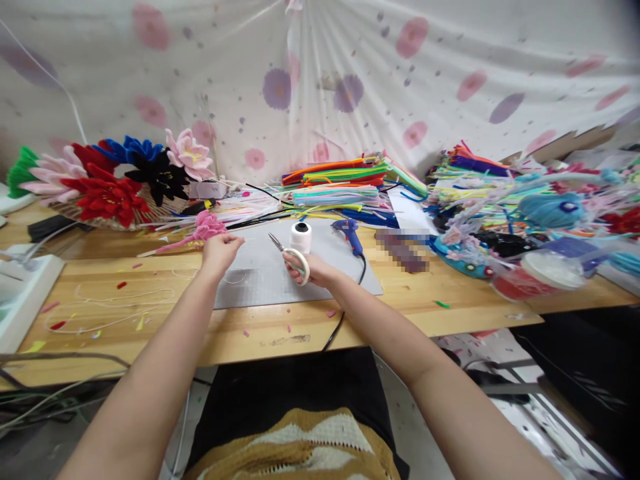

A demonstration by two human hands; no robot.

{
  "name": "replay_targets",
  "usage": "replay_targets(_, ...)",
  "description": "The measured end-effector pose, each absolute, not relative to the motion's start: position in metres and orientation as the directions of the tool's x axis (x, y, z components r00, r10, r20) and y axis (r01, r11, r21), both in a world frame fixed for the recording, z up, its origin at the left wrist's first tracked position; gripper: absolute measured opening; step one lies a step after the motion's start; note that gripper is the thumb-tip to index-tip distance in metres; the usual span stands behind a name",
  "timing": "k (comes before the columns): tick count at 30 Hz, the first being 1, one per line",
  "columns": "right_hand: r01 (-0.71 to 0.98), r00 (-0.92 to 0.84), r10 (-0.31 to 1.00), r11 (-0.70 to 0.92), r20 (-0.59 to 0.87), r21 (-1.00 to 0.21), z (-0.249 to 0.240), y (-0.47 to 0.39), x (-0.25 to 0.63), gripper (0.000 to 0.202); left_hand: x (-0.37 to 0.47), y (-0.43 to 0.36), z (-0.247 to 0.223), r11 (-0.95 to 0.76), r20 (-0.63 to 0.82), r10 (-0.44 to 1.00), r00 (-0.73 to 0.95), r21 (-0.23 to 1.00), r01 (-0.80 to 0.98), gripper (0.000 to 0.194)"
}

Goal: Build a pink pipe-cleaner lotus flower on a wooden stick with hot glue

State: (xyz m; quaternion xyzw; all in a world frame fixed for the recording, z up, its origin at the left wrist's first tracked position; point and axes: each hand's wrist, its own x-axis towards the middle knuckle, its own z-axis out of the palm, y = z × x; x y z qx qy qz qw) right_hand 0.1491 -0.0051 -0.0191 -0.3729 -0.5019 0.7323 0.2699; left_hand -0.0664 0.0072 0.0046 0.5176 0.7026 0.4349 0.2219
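Note:
Scissors with white handles (299, 266) are in my right hand (311, 269), their metal blades pointing up and left. Close behind them a white thread spool (301, 239) stands upright on the grey mat (260, 290). My left hand (221, 252) is pinched at the mat's left edge, with a thin pale thread (250, 239) at its fingertips. Just beyond that hand a pink fuzzy flower (209, 225) lies on the table, its pink stem reaching left. To the right of the spool rests a blue glue gun (350, 233).
Fuzzy flowers (110, 193) fill the back left of the wooden table (400, 317). Bundles of coloured pipe cleaners (340, 177) lie along the back. A red and white tub (537, 277) stands at the right, a white power strip (30, 300) at the left. The glue gun's black cord crosses the front edge.

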Motion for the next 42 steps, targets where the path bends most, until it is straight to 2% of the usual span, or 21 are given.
replay_targets(3, 0.006, -0.612, 0.754, -0.298, -0.239, -0.954, -0.015, -0.011, 0.151, 0.039, -0.07, 0.007, 0.003, 0.087, 0.131, 0.916, -0.378, 0.856, 0.509, 0.027)
replay_targets(6, 0.042, -0.66, 0.738, -0.147, -0.138, -0.988, 0.0, -0.016, 0.163, 0.04, -0.075, 0.007, 0.001, 0.096, 0.128, 0.909, -0.396, 0.862, 0.498, 0.027)
replay_targets(8, 0.087, -0.575, 0.817, 0.018, -0.036, -0.996, 0.011, -0.016, 0.176, 0.039, -0.078, 0.007, -0.003, 0.095, 0.138, 0.908, -0.395, 0.851, 0.516, 0.027)
replay_targets(10, 0.256, -0.35, 0.934, 0.167, 0.07, -0.952, 0.018, -0.012, 0.191, 0.036, -0.079, 0.004, -0.009, 0.096, 0.154, 0.909, -0.388, 0.828, 0.553, 0.027)
replay_targets(11, 0.399, -0.222, 0.969, 0.193, 0.11, -0.897, 0.02, -0.009, 0.199, 0.034, -0.078, 0.003, -0.012, 0.104, 0.16, 0.909, -0.386, 0.809, 0.579, 0.027)
replay_targets(13, 0.69, -0.026, 0.989, 0.123, 0.145, -0.713, 0.017, -0.001, 0.212, 0.031, -0.073, -0.003, -0.02, 0.132, 0.166, 0.906, -0.388, 0.762, 0.634, 0.028)
replay_targets(15, 0.872, 0.049, 0.994, 0.002, 0.093, -0.489, 0.01, 0.006, 0.222, 0.032, -0.063, -0.011, -0.027, 0.152, 0.171, 0.906, -0.388, 0.723, 0.674, 0.03)
replay_targets(17, 0.946, 0.058, 0.998, -0.052, 0.011, -0.32, 0.001, 0.011, 0.226, 0.033, -0.052, -0.018, -0.034, 0.132, 0.195, 0.911, -0.364, 0.698, 0.704, 0.03)
replay_targets(20, 0.973, 0.071, 0.997, -0.079, -0.044, -0.216, -0.008, 0.016, 0.223, 0.032, -0.041, -0.026, -0.043, 0.055, 0.271, 0.916, -0.297, 0.648, 0.76, 0.026)
replay_targets(23, 0.96, 0.063, 0.995, -0.041, 0.071, -0.276, -0.015, 0.019, 0.214, 0.042, -0.039, -0.027, -0.049, 0.019, 0.315, 0.909, -0.273, 0.624, 0.781, 0.023)
replay_targets(25, 0.897, -0.018, 0.983, 0.097, 0.184, -0.43, -0.021, 0.022, 0.204, 0.063, -0.04, -0.027, -0.05, 0.022, 0.315, 0.905, -0.285, 0.636, 0.771, 0.023)
replay_targets(28, 0.653, -0.091, 0.959, 0.262, 0.27, -0.71, -0.033, 0.031, 0.184, 0.096, -0.042, -0.026, -0.051, 0.031, 0.308, 0.901, -0.306, 0.658, 0.752, 0.023)
replay_targets(29, 0.571, -0.074, 0.959, 0.266, 0.274, -0.777, -0.038, 0.034, 0.176, 0.101, -0.042, -0.025, -0.051, 0.029, 0.31, 0.899, -0.308, 0.66, 0.751, 0.022)
replay_targets(31, 0.473, -0.018, 0.965, 0.24, 0.263, -0.848, -0.044, 0.039, 0.163, 0.097, -0.042, -0.026, -0.051, 0.023, 0.315, 0.898, -0.308, 0.665, 0.747, 0.022)
replay_targets(34, 0.463, 0.041, 0.954, 0.245, 0.297, -0.852, -0.045, 0.033, 0.155, 0.074, -0.043, -0.026, -0.051, 0.018, 0.311, 0.896, -0.316, 0.686, 0.728, 0.021)
replay_targets(36, 0.467, 0.058, 0.919, 0.321, 0.391, -0.824, -0.04, 0.019, 0.159, 0.062, -0.043, -0.026, -0.051, 0.024, 0.305, 0.892, -0.333, 0.703, 0.71, 0.022)
replay_targets(39, 0.498, 0.11, 0.795, 0.476, 0.597, -0.725, -0.031, -0.005, 0.183, 0.059, -0.043, -0.025, -0.05, 0.032, 0.303, 0.884, -0.357, 0.721, 0.692, 0.022)
replay_targets(40, 0.541, 0.156, 0.74, 0.491, 0.655, -0.683, -0.028, -0.011, 0.196, 0.059, -0.043, -0.025, -0.05, 0.032, 0.303, 0.882, -0.361, 0.727, 0.686, 0.022)
replay_targets(42, 0.642, 0.306, 0.627, 0.42, 0.716, -0.642, -0.027, -0.019, 0.229, 0.061, -0.043, -0.025, -0.049, 0.029, 0.304, 0.88, -0.366, 0.734, 0.678, 0.022)
